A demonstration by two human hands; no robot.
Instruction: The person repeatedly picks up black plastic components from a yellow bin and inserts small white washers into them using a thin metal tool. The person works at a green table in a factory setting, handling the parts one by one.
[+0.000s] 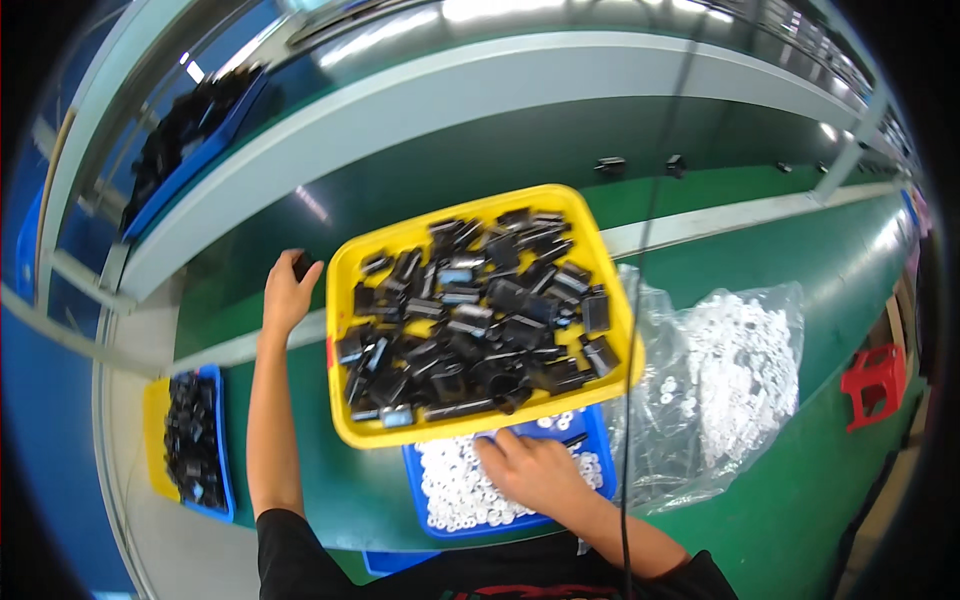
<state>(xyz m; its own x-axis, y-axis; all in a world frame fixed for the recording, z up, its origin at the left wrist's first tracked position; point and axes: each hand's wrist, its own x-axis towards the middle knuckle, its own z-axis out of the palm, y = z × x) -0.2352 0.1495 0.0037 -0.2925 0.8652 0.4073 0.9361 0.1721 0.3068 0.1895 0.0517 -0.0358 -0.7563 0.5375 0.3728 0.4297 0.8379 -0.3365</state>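
My left hand reaches forward past the left rim of a yellow tray and is closed on a small black part at its fingertips. The yellow tray is heaped with several black plastic parts. My right hand rests palm down in a blue bin full of small white rings, fingers spread among them. The blue bin sits under the near edge of the yellow tray.
A clear plastic bag of white rings lies right of the trays on the green bench. A blue bin of black parts sits at lower left, another at upper left. A red stool stands at right. A black cable hangs down.
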